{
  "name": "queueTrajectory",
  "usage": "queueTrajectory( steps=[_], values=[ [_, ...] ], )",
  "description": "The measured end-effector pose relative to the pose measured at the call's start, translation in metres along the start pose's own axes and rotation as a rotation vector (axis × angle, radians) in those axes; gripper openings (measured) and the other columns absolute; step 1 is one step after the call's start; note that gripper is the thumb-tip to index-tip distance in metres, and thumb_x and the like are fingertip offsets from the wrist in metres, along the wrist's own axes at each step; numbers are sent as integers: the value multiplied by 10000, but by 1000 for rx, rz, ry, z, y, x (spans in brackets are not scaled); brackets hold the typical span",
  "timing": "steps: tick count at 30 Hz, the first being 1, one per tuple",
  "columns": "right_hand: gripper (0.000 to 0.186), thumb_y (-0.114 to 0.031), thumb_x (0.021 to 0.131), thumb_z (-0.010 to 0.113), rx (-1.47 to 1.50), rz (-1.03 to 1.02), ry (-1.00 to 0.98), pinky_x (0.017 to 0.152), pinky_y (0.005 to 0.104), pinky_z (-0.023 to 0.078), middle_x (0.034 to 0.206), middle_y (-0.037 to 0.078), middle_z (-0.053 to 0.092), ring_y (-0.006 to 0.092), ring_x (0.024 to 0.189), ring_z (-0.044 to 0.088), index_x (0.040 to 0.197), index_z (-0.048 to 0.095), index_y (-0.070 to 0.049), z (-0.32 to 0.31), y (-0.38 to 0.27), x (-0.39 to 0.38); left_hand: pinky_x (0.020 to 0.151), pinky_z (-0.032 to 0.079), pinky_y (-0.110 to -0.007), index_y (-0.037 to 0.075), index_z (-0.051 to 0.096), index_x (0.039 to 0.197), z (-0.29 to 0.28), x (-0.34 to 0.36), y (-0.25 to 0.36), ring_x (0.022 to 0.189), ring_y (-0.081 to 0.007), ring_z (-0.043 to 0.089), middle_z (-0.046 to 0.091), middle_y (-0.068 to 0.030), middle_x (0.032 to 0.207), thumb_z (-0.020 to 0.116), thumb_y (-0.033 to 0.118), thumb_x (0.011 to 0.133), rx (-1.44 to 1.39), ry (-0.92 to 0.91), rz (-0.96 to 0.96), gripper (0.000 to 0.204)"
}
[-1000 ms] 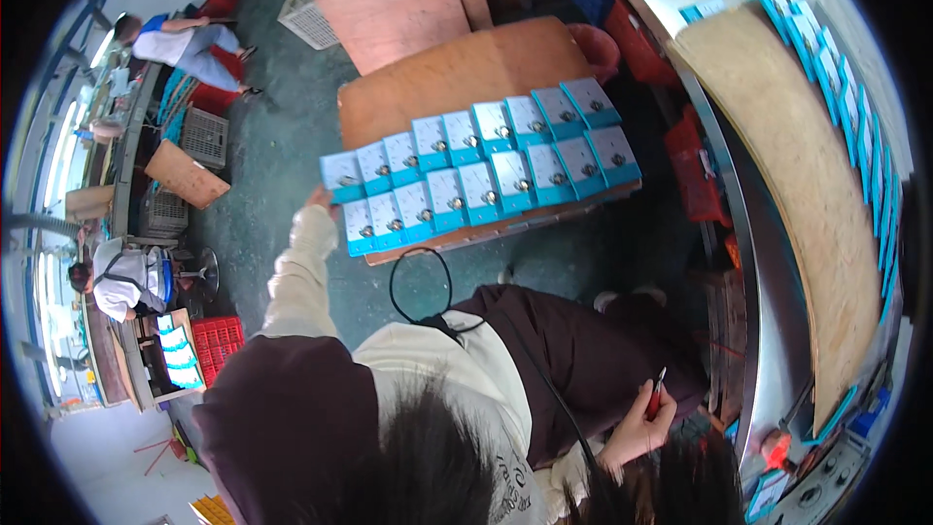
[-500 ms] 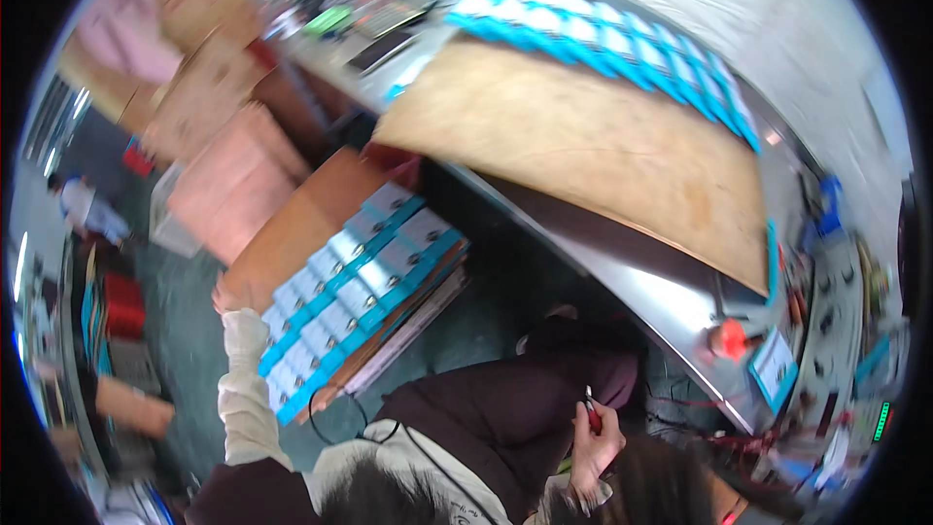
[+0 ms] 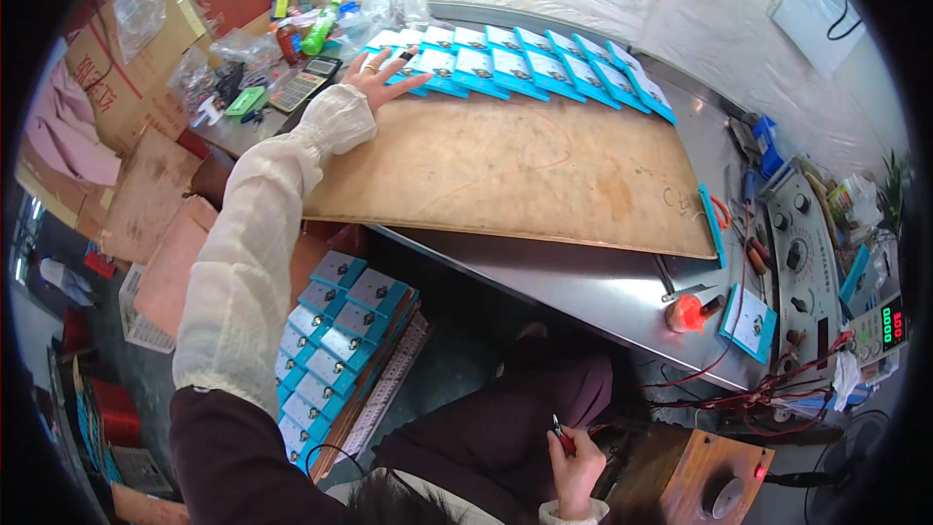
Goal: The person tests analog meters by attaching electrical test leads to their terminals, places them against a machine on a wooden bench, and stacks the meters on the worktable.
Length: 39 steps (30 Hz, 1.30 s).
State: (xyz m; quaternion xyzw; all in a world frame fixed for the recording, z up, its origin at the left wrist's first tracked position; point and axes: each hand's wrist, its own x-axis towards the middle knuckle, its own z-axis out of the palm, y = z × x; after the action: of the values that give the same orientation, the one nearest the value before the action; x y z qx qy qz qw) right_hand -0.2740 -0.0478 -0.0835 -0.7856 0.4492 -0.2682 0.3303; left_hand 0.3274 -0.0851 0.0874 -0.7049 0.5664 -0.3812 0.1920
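Flat rectangular panels with white faces and teal edges are laid in two stepped, overlapping rows along the far edge of a pale brown wooden board, which is supported on a grey metal counter. A small round metal part is carried near one end of each white face. Further panels of the same kind are arranged in rows on a lower stack beside the counter, and a single panel is placed flat near the counter's right end. A green plastic bottle with a white cap and a reddish-brown bottle are stood at the rear left, near clear plastic bags whose contents are too small to be told. A red-orange cup-shaped container is positioned beside the single panel; its contents cannot be made out. The left arm is extended forward and upward, and the left hand is held with fingers spread over the left end of the panel rows; whether a panel is touched cannot be told. The right hand is held low, near the lap, with its fingers closed around a slim red-handled tool, whose tip is pointed upward.
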Motion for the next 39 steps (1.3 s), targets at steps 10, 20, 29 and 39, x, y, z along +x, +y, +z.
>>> queueTrajectory(
  steps=[10,20,29,39],
  values=[
    [183,-92,779,768,-36,219,85,539,250,466,649,96,655,91,562,585,885,673,24,-24,29,-33,1003,452,-413,290,340,1469,60,-2,-5,1180,-327,559,590,-117,1228,476,89,897,-136,206,58,621],
    [163,-133,771,768,-26,135,107,540,354,467,665,121,641,256,566,613,844,670,-26,-14,37,-15,1003,443,-452,142,536,1318,-106,-76,74,1181,-354,546,570,-169,1275,497,-37,803,-251,152,-105,546],
    [159,-99,771,767,-20,26,135,544,339,475,665,119,640,244,570,622,874,676,-18,-27,28,-3,1041,405,-453,119,524,1328,-133,-30,147,1272,-357,473,500,-185,1343,545,83,862,-704,313,-124,468],
    [173,-121,754,778,-144,147,121,577,360,498,700,133,653,281,619,645,878,687,-43,-40,38,-36,409,400,-247,-32,672,895,-120,-51,115,467,-88,557,627,-58,635,615,394,922,-1595,-117,-972,431]
  ],
)
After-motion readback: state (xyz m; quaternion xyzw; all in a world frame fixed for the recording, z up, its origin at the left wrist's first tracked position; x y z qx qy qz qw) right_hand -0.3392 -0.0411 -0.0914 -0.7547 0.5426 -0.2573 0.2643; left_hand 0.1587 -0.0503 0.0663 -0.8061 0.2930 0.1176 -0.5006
